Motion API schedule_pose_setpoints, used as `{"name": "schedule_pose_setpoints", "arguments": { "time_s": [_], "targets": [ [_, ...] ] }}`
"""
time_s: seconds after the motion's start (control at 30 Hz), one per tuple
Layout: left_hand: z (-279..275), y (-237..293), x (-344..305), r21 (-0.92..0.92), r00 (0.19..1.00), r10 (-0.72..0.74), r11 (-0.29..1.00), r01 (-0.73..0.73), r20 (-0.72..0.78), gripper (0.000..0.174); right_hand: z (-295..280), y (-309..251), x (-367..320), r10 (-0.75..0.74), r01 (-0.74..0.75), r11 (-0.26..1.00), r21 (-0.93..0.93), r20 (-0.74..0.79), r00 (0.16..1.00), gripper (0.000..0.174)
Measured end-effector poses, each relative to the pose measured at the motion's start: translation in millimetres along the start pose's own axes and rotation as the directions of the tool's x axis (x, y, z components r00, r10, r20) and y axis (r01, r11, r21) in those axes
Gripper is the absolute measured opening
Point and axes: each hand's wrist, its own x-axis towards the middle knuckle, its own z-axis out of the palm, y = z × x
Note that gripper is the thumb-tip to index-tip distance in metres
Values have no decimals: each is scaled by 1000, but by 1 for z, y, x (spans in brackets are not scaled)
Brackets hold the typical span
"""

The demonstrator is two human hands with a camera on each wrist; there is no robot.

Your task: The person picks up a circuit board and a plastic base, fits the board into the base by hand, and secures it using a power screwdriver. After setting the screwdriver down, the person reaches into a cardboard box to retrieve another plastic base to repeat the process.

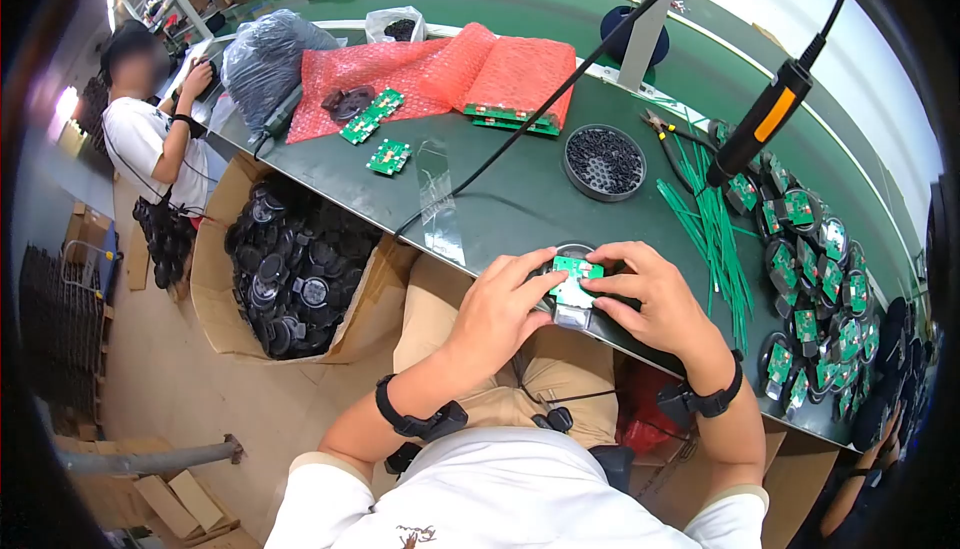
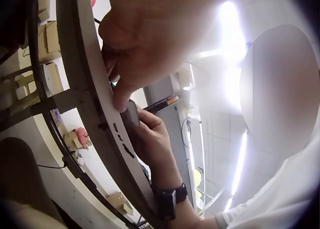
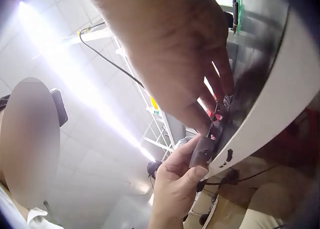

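Note:
A small green circuit board sits over a round dark housing at the front edge of the green-topped table. A grey, shiny rectangular part sticks out toward the body. My left hand grips the piece from the left, its thumb low beside the grey part and its fingers at the board's edge. From the other side my right hand pinches the board, fingertips on its top and right edge. In the right wrist view, the left thumb presses the grey end. Both palms hide much of the housing's sides.
Ahead stands a round tray of small black parts. Green zip ties, pliers and board-fitted round units lie right. A hanging black-and-orange tool and its cable cross above. A carton of black housings stands left; another person works beyond.

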Motion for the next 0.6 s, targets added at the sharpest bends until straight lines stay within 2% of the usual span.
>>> {"name": "schedule_pose_setpoints", "arguments": {
  "time_s": [0.13,0.2,0.3,0.37,0.43,0.47,0.53,0.6],
  "targets": [
    [1,-5,4,0,1000,25,1000,-25,11,60,-6,-8,4,-38,39,999,30,-26,999,36],
    [-2,-4,11,-61,1000,9,998,-11,-29,53,-5,-4,5,-44,47,997,55,-48,998,40],
    [-1,-5,27,-49,997,20,998,-24,-73,45,3,10,7,-59,64,998,30,-135,989,45],
    [1,-3,35,-59,992,46,997,-53,-118,42,5,13,8,-9,21,998,56,-208,978,46],
    [3,-2,38,-221,995,-17,975,-4,-94,41,5,14,8,-2,16,998,58,-231,973,46],
    [6,-4,38,-223,996,-16,975,-5,-91,41,5,16,8,-24,34,999,37,-246,969,47],
    [15,-10,37,-144,983,98,982,-121,-158,40,5,18,7,-44,50,999,16,-259,965,48],
    [19,-14,35,-102,980,125,985,-142,-153,40,6,19,5,-26,29,1000,7,-237,971,48]
  ]
}}
